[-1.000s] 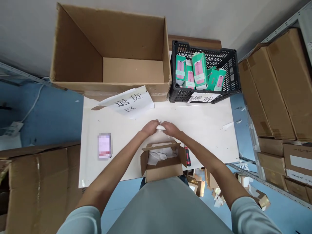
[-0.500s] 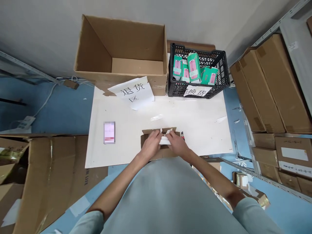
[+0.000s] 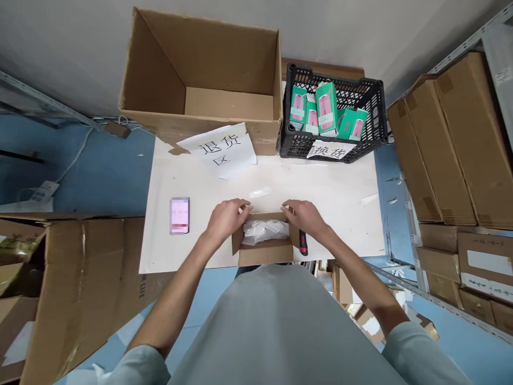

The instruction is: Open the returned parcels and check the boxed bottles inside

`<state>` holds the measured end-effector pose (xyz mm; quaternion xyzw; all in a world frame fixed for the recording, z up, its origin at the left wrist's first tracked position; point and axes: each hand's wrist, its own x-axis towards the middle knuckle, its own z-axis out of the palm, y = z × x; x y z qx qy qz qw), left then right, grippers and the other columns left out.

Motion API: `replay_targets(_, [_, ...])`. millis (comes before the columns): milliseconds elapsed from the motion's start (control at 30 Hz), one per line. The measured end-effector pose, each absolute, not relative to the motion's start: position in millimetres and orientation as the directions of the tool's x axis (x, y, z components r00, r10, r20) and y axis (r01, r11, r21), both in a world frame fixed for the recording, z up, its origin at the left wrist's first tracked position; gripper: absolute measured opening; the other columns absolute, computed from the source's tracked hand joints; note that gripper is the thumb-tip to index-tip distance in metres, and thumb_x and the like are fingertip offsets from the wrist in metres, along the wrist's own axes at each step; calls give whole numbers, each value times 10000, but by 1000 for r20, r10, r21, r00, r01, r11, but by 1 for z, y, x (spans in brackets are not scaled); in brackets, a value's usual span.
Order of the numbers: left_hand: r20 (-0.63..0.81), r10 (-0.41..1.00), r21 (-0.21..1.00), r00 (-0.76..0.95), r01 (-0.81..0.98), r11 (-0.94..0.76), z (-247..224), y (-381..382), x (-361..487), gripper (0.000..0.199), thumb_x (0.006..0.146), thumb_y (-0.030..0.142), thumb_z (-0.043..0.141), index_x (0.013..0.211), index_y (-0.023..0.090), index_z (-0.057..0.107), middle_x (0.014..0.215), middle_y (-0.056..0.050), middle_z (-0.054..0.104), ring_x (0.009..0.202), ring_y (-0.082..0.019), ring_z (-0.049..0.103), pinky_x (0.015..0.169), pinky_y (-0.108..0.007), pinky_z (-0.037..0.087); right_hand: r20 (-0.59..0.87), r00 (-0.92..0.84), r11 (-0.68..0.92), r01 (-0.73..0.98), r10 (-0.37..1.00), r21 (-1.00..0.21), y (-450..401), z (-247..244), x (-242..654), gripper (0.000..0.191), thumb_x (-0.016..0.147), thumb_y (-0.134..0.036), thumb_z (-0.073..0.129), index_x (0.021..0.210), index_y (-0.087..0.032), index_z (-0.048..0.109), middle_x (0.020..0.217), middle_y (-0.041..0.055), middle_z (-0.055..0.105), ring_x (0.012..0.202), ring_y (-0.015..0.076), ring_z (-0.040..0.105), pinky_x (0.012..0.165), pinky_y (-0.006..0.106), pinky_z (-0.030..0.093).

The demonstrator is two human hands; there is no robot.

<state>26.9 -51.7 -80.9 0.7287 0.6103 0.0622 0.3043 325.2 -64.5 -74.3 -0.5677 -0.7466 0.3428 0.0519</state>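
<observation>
A small open carton (image 3: 266,252) sits at the front edge of the white table, its flaps raised. Inside lies a white wrapped bundle (image 3: 265,231), its contents hidden. My left hand (image 3: 227,218) is at the carton's back left corner, thumb and forefinger closed at the end of the back flap. At the back right corner, my right hand (image 3: 308,218) has its thumb and forefinger closed on the other end of that flap. A black and red box cutter (image 3: 303,243) rests against the carton's right side, under my right wrist.
A large open carton (image 3: 156,120) stands at the back with a handwritten paper (image 3: 224,152) on its front. Beside it, a black crate (image 3: 294,147) holds several green boxes (image 3: 327,109). A phone (image 3: 179,215) lies at left. Stacked cartons (image 3: 452,144) fill the right-hand shelf.
My hands have left the white wrapping inside the carton and spread apart to its back corners. The bundle now lies uncovered in the carton, and more of the box cutter shows.
</observation>
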Motion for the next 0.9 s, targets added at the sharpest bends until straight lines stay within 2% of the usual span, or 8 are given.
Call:
replay_targets(100, [-360, 892, 519, 273, 853, -51, -114, -1, 25, 328, 1024, 438, 632, 1226, 283, 838, 1071, -52, 857, 1010, -322, 809, 947, -417, 598, -366, -381, 134, 825, 849, -549, -12, -105, 314, 278, 1127, -369, 625, 1329, -244, 768, 1048, 61, 844, 1009, 272, 777, 965, 364, 528])
replay_targets(233, [-507, 788, 438, 349, 892, -113, -174, 39, 38, 413, 992, 420, 698, 1347, 219, 757, 1317, -128, 782, 1181, -341, 765, 1010, -408, 587, -510, -426, 198, 875, 748, -441, 37, -169, 288, 413, 1081, -315, 683, 1475, -193, 683, 1102, 109, 844, 1147, 320, 756, 979, 380, 539])
replay_targets(400, [-579, 727, 369, 368, 914, -169, -233, 51, 52, 507, 1007, 415, 704, 1457, 195, 629, 1485, -193, 610, 1253, -360, 712, 980, -432, 600, -601, -404, 219, 907, 690, -360, 58, -233, 268, 611, 1034, -336, 753, 1593, -194, 551, 1223, 154, 827, 1116, 342, 766, 908, 377, 566])
replay_targets(467, [-538, 749, 386, 387, 903, -189, -248, 51, 52, 472, 1013, 385, 691, 1443, 202, 629, 1496, -190, 589, 1264, -352, 695, 945, -425, 602, -601, -401, 231, 911, 691, -343, 59, -246, 263, 556, 1078, -333, 685, 1599, -209, 535, 1290, 162, 812, 1137, 340, 761, 909, 383, 563])
replay_targets(567, [-520, 732, 422, 440, 878, -228, -261, 48, 51, 274, 1040, 317, 620, 1275, 226, 727, 1383, -137, 672, 1223, -310, 705, 921, -386, 587, -600, -411, 255, 908, 686, -331, 54, -252, 259, 348, 1140, -292, 551, 1472, -237, 639, 1311, 142, 809, 1161, 327, 752, 922, 381, 546])
replay_targets(667, [-530, 711, 442, 462, 866, -233, -253, 46, 48, 244, 1059, 299, 573, 1169, 235, 781, 1287, -106, 744, 1179, -297, 725, 920, -372, 574, -608, -425, 270, 903, 671, -334, 50, -239, 257, 246, 1137, -287, 561, 1307, -235, 732, 1226, 127, 831, 1119, 317, 757, 893, 357, 525])
replay_targets(767, [-486, 740, 459, 465, 856, -236, -219, 46, 45, 291, 1077, 337, 557, 1206, 231, 795, 1294, -108, 767, 1182, -315, 731, 912, -385, 567, -579, -434, 274, 897, 690, -346, 47, -202, 262, 248, 1150, -327, 555, 1287, -240, 742, 1164, 107, 843, 1096, 295, 757, 856, 325, 500])
replay_targets(900, [-255, 831, 527, 495, 792, -309, -142, 31, 42, 280, 1087, 345, 575, 1251, 243, 779, 1248, -88, 786, 1188, -311, 728, 882, -380, 562, -422, -445, 259, 866, 790, -427, 28, -126, 274, 262, 1169, -358, 540, 1288, -255, 749, 1137, 66, 855, 1025, 260, 766, 805, 301, 463])
